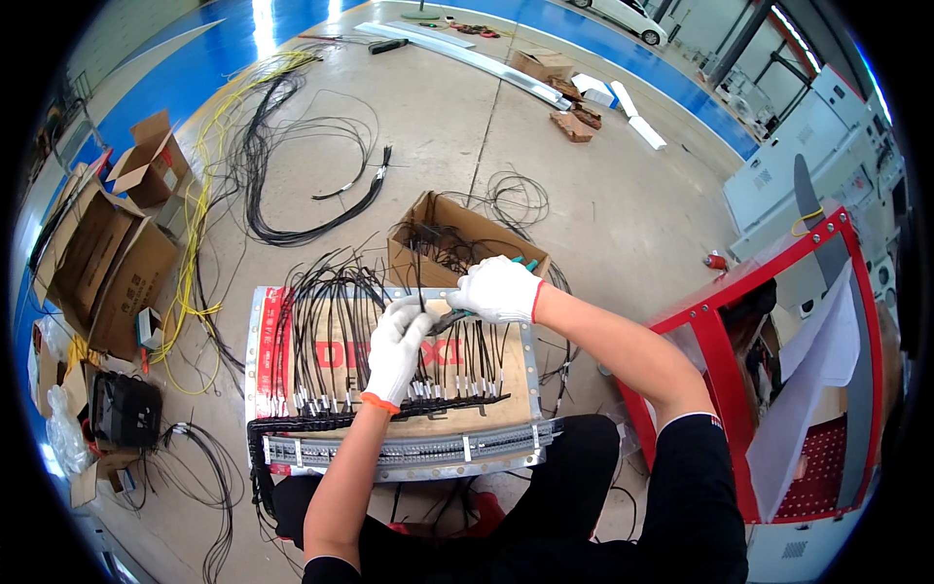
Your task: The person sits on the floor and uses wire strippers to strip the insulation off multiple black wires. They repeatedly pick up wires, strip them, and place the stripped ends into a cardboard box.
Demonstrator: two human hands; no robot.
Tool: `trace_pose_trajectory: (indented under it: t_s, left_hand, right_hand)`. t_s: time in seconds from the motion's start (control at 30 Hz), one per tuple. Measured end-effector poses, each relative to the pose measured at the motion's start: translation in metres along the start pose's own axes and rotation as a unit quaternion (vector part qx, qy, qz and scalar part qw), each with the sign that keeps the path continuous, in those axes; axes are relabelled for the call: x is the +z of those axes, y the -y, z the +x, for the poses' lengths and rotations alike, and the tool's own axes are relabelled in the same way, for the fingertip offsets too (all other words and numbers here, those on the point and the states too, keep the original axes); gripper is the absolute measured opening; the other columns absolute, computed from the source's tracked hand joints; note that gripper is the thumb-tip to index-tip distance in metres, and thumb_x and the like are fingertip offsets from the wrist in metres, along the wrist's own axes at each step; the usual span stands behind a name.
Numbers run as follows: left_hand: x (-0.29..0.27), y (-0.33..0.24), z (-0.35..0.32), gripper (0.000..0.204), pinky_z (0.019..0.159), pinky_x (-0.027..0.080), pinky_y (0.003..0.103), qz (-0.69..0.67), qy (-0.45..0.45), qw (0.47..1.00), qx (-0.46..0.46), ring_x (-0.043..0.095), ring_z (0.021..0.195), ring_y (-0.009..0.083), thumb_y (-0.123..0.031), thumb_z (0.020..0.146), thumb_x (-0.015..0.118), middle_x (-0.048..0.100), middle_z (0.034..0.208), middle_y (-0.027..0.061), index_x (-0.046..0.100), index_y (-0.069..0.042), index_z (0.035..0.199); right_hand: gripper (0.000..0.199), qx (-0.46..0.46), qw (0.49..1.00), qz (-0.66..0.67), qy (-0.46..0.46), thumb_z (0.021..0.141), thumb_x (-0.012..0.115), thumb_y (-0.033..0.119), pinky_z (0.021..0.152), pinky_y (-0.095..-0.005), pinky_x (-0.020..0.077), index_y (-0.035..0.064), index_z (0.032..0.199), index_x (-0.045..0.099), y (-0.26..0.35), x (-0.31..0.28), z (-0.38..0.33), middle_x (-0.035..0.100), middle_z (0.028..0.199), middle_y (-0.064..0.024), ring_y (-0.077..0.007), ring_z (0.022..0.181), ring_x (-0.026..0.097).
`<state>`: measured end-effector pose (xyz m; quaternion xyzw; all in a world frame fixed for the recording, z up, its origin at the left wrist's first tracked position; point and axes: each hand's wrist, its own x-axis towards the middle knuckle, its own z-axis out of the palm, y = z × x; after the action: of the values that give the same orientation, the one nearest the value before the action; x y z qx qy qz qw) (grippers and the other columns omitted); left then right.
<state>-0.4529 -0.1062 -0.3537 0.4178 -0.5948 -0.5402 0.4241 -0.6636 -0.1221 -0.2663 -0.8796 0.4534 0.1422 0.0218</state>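
Observation:
My left hand (395, 346), in a white glove with an orange cuff, is closed on a thin black wire (420, 268) that sticks up from it. Beside it, my right hand (498, 290), also gloved in white, is closed round a pair of pliers (449, 319) with teal handle ends. The jaws lie close to the left fingertips; whether they touch the wire I cannot tell. Under both hands is a metal panel (532, 389) covered with brown cardboard. Many black wires with white sleeves rise from a black wire bundle (341, 421). A grey terminal strip (389, 451) runs along the panel's near edge.
Just beyond the panel stands an open cardboard box (409, 255) with wires inside. At right is a red-framed cart (730, 389). Coiled black cables (255, 185) and yellow cable (199, 234) lie on the floor; more cartons (126, 292) and a black case (125, 411) are at left.

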Motion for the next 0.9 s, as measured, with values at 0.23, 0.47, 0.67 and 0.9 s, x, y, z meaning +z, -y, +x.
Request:
trace_pose_trajectory:
  t_s: [0.23,0.47,0.67,0.9]
  left_hand:
    - [-0.009,-0.006,0.001,0.021,0.066,0.046,0.022,-0.059,0.043,0.993,-0.097,0.055,0.071,0.0073,-0.017,0.1,0.056,0.063,0.081,-0.002,0.064,-0.002,0.112]
    - [-0.012,0.006,-0.017,0.028,0.082,0.052,0.032,0.106,0.051,0.993,-0.03,0.067,0.088,0.0208,-0.023,0.099,0.055,0.072,0.102,0.0161,0.067,-0.005,0.116]
    - [-0.038,0.006,-0.03,0.027,0.079,0.054,0.036,0.161,0.14,0.97,-0.119,0.07,0.088,0.0287,-0.022,0.095,0.057,0.072,0.097,0.0173,0.068,-0.003,0.111]
    - [-0.022,-0.001,-0.054,0.037,0.072,0.055,0.048,0.505,0.047,0.861,-0.027,0.069,0.086,0.0362,-0.022,0.086,0.068,0.068,0.094,0.023,0.055,-0.004,0.116]
  right_hand:
    - [0.041,0.118,0.917,0.33,-0.192,0.093,0.062,0.044,0.076,-0.0435,0.0534,0.0067,0.109,0.065,0.012,0.003,-0.026,0.07,0.089,-0.0187,-0.0369,0.086,0.067]
    - [0.03,0.32,0.722,0.594,-0.156,0.092,0.062,0.033,0.058,-0.0296,0.0466,0.0033,0.097,0.063,0.043,0.008,0.002,0.06,0.069,-0.0021,-0.0121,0.059,0.055]
    - [0.04,0.39,0.78,0.462,-0.162,0.089,0.064,0.036,0.076,-0.0405,0.0534,-0.0023,0.101,0.062,-0.012,0.043,-0.012,0.068,0.083,-0.0198,-0.0301,0.078,0.068]
    - [0.031,0.25,0.86,0.435,-0.094,0.09,0.062,0.025,0.076,-0.0464,0.0534,0.0009,0.109,0.061,0.128,0.038,-0.037,0.067,0.086,-0.0221,-0.0418,0.084,0.067]
